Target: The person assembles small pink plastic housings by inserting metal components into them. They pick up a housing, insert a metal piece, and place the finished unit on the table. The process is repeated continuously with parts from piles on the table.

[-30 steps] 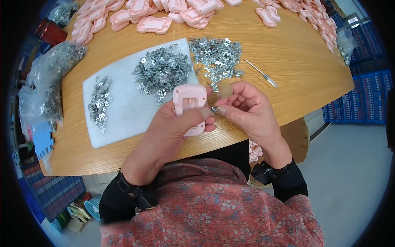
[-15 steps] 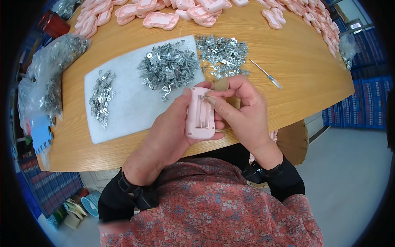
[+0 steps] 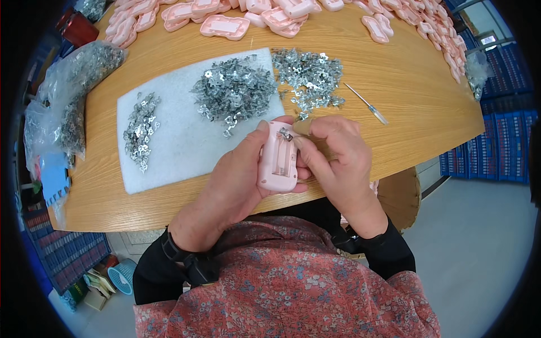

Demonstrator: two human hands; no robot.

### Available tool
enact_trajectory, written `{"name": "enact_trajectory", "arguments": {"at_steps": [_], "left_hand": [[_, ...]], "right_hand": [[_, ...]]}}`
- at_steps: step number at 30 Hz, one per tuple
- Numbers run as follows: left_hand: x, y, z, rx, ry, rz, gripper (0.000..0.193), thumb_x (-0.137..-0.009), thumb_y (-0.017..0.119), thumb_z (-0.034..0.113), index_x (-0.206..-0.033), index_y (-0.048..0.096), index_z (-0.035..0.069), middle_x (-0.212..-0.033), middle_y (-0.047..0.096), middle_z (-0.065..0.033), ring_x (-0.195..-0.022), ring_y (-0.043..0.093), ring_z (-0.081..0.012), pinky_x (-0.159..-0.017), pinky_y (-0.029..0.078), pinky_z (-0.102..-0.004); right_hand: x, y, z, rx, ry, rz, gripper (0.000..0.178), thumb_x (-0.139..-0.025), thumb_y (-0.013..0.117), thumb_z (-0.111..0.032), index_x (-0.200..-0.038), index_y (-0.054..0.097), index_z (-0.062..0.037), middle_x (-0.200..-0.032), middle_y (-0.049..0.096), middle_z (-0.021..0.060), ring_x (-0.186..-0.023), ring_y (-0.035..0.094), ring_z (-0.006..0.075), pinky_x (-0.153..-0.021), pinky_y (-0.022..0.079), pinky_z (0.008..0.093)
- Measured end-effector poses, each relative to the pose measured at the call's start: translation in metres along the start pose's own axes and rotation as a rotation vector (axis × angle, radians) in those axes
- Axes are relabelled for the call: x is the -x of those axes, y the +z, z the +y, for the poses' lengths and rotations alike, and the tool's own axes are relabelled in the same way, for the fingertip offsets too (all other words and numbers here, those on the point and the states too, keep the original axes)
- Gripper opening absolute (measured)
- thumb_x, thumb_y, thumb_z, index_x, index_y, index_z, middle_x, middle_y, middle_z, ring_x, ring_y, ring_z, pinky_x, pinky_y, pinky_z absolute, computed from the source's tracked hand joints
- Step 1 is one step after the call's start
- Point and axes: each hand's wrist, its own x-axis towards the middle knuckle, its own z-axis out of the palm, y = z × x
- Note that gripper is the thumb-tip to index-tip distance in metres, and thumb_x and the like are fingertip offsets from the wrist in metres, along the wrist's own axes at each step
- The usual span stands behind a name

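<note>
A pink plastic housing (image 3: pixel 269 163) with a long battery compartment rests upright in my left hand (image 3: pixel 230 177), whose fingers wrap around it from the left and beneath. At the compartment's far end is a small silvery metal battery contact (image 3: pixel 285 134), pinched by the thumb and forefinger of my right hand (image 3: pixel 342 163). A tan wrap covers a finger of that hand. Just beyond lie a large heap of metal contacts (image 3: pixel 234 90) and a smaller one (image 3: pixel 142 132), both on a white pad (image 3: pixel 174 158).
Another heap of contacts (image 3: pixel 311 79) lies directly on the wooden table (image 3: pixel 420 101), beside a thin screwdriver-like tool (image 3: pixel 372 108). Many pink housings (image 3: pixel 224 26) line the far edge. Clear bags of metal parts (image 3: pixel 84 73) and a dark red container (image 3: pixel 78 29) stand at the left.
Several bright contacts or one contact's folded metal now shows at the compartment's far end, where my right fingertips covered it before. My right hand has shifted slightly right and nearer.
</note>
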Motion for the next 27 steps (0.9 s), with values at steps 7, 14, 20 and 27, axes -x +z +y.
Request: {"name": "enact_trajectory", "arguments": {"at_steps": [7, 14, 20, 27], "left_hand": [[0.0, 0.001, -0.004, -0.065, 0.01, -0.023, 0.053, -0.108, 0.028, 0.042, -0.147, 0.036, 0.007, -0.106, 0.062, -0.0114, -0.09, 0.066, -0.0228, -0.082, 0.059, -0.0428], [-0.002, 0.004, -0.004, -0.136, -0.047, 0.06, 0.053, -0.108, 0.024, 0.043, -0.143, 0.04, 0.007, -0.105, 0.063, -0.0133, -0.088, 0.067, -0.0258, -0.078, 0.061, -0.0499], [-0.003, 0.004, -0.003, -0.088, -0.038, 0.031, 0.052, -0.108, 0.025, 0.043, -0.142, 0.04, 0.006, -0.103, 0.063, -0.013, -0.086, 0.067, -0.0262, -0.076, 0.06, -0.0517], [-0.003, 0.008, -0.003, -0.111, -0.043, 0.057, 0.051, -0.108, 0.026, 0.042, -0.14, 0.042, 0.007, -0.104, 0.063, -0.0124, -0.086, 0.067, -0.0257, -0.076, 0.06, -0.051]], "right_hand": [[-0.006, -0.004, -0.002, -0.063, -0.013, -0.049, 0.022, -0.074, 0.078, -0.005, -0.094, 0.07, -0.0085, -0.083, 0.066, 0.0042, -0.082, 0.063, 0.0247, -0.078, 0.047, 0.0358], [-0.004, -0.006, 0.001, -0.198, 0.112, -0.079, 0.022, -0.076, 0.073, -0.003, -0.096, 0.066, -0.0063, -0.085, 0.067, 0.007, -0.083, 0.063, 0.0257, -0.078, 0.048, 0.036], [-0.002, -0.002, 0.012, -0.409, 0.254, -0.133, 0.022, -0.081, 0.07, -0.005, -0.1, 0.059, -0.003, -0.084, 0.066, 0.0104, -0.08, 0.065, 0.0216, -0.072, 0.051, 0.0323], [-0.003, -0.005, 0.004, -0.322, 0.325, -0.17, 0.024, -0.082, 0.07, -0.005, -0.102, 0.058, -0.0013, -0.083, 0.064, 0.0108, -0.078, 0.069, 0.0208, -0.068, 0.053, 0.032]]}}
